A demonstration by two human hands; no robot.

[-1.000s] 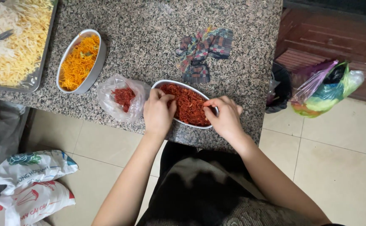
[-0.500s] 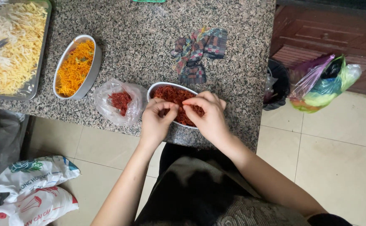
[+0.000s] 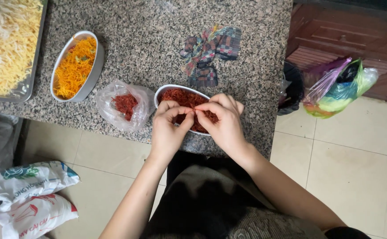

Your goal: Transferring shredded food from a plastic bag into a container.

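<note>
An oval metal dish (image 3: 167,90) full of dark red shreds (image 3: 182,97) sits at the near edge of a speckled granite counter (image 3: 158,40). My left hand (image 3: 169,126) and my right hand (image 3: 222,121) meet over the dish, fingertips pinched together on a small bit of the red shreds. Just left of the dish lies a clear plastic bag (image 3: 122,106) with more red shreds inside.
An oval dish of orange shreds (image 3: 75,65) and a metal tray of pale yellow shreds (image 3: 5,46) sit at the left. A patchwork cloth (image 3: 209,51) lies behind the red dish. Printed sacks (image 3: 25,194) lie on the tiled floor; coloured plastic bags (image 3: 335,88) stand at the right.
Both hands have drawn together over the dish, the right one moving left from the dish's right rim. Their fingertips now touch around a pinch of red shreds.
</note>
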